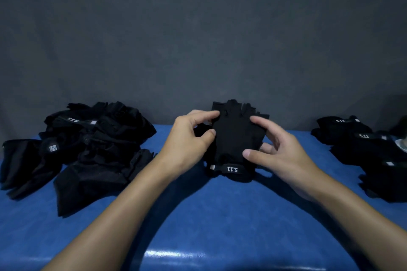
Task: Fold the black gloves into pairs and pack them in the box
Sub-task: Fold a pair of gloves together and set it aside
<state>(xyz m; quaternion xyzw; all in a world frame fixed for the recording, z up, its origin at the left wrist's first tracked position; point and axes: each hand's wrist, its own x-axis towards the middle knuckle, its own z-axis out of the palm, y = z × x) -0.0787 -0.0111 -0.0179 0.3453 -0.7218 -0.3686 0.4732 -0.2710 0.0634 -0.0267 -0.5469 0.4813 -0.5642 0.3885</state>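
Note:
A black fingerless glove [234, 138] with a "5.11" wrist strap lies flat at the middle of the blue table, finger stubs pointing away from me. My left hand [189, 141] pinches its left edge between thumb and forefinger. My right hand [273, 149] grips its right edge, thumb on top and fingers curled under the side. A loose heap of black gloves [88, 149] lies to the left. A row of laid-out black gloves [370, 152] sits at the right. No box is in view.
The blue table [209, 215] stretches toward me between my forearms. A dark grey cloth backdrop [198, 39] rises behind the table's far edge. A small pale object [402, 145] shows at the far right edge.

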